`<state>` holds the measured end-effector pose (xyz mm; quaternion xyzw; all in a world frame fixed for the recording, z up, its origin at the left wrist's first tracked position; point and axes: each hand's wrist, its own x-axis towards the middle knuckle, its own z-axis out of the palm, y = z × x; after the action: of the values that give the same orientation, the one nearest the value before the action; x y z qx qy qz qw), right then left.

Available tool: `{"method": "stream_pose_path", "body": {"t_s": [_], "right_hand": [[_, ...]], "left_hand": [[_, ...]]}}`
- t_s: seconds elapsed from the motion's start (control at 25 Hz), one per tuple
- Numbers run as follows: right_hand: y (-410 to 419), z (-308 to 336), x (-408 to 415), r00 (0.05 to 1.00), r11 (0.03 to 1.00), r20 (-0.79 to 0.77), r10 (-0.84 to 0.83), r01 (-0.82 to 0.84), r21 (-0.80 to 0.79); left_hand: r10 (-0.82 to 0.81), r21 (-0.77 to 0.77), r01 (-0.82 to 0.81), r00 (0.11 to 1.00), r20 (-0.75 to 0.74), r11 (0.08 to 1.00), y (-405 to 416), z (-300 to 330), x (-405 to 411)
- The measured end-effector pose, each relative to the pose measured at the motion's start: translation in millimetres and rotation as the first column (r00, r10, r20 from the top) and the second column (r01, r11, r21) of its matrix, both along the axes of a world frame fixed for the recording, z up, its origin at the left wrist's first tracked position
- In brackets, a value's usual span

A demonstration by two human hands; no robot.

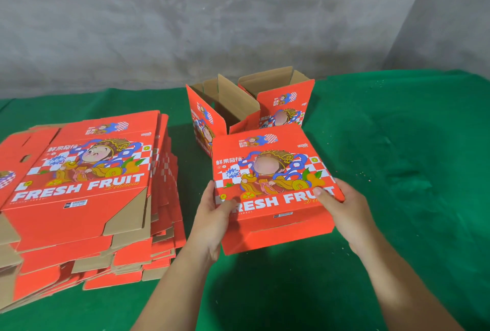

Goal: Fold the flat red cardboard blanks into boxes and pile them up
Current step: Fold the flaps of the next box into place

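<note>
Now left hand and right hand clamp red box sides, thumbs on top.

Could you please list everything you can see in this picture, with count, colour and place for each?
Held box: one, red with cartoon print and white FRESH FRUIT lettering, centre, printed face up, gripped at both sides.
Open folded boxes: two, red outside and brown inside, behind the held box, side by side, flaps up.
Stack of flat blanks: one pile, count unclear, red with brown cardboard edges, on the left.
Green cloth: one, covering the work surface.
Wall: grey, rough, at the back.
Left hand: holds the box's left edge, thumb on top.
Right hand: holds the box's right edge, thumb on the lettering.
</note>
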<state>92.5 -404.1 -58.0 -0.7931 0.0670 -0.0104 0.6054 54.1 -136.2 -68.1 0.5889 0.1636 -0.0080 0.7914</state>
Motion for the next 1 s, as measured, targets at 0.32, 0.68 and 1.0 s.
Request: {"method": "stream_pose_path", "body": {"t_s": [0.32, 0.68, 1.0], "right_hand": [[1, -17, 38, 1.0, 0.982, -0.014, 0.007, -0.009, -0.186], [12, -43, 116, 0.987, 0.978, -0.054, 0.153, -0.159, -0.136], [110, -29, 179, 0.704, 0.707, -0.445, 0.554, -0.68, -0.195]], "left_hand": [[0.088, 0.128, -0.094, 0.995, 0.053, 0.987, 1, -1, 26], [0.004, 0.564, -0.216, 0.936, 0.352, 0.797, 8, -29, 62], [-0.094, 0.817, 0.472, 0.878, -0.469, 0.331, 39, -24, 154]]}}
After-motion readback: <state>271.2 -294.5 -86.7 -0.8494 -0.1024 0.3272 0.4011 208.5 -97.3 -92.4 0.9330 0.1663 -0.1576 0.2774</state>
